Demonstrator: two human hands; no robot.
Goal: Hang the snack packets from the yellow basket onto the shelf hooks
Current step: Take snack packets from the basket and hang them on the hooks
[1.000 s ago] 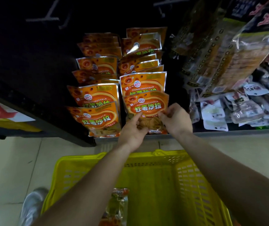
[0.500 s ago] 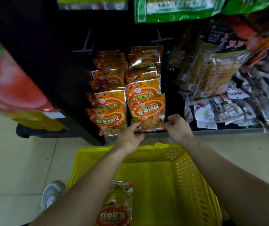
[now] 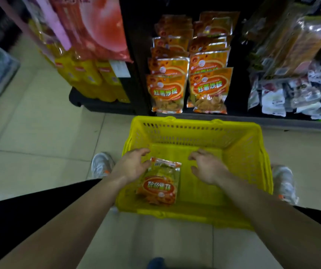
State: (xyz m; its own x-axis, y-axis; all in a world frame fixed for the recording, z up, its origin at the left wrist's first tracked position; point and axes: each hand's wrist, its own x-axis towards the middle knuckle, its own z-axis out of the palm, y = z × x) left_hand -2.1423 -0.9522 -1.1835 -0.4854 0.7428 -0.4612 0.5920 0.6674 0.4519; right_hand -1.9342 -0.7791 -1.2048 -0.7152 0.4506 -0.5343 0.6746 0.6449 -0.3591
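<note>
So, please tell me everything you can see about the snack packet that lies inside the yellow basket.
The orange glossy plastic snack packet lies flat, face up, on the floor of the yellow perforated plastic basket, in its near left part. It has a crinkled silvery sealed top edge, a red oval label with pale characters, and chip-like pieces showing near its bottom. Its print reads upside down from here. The left hand touches its upper left edge with open fingers; the right hand stays apart.

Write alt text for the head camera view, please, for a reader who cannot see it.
Two bare hands, the left hand and the right hand, reach into a yellow basket on the floor, where one orange snack packet lies. Behind it, matching hanging packets fill two columns on a dark shelf.
</note>
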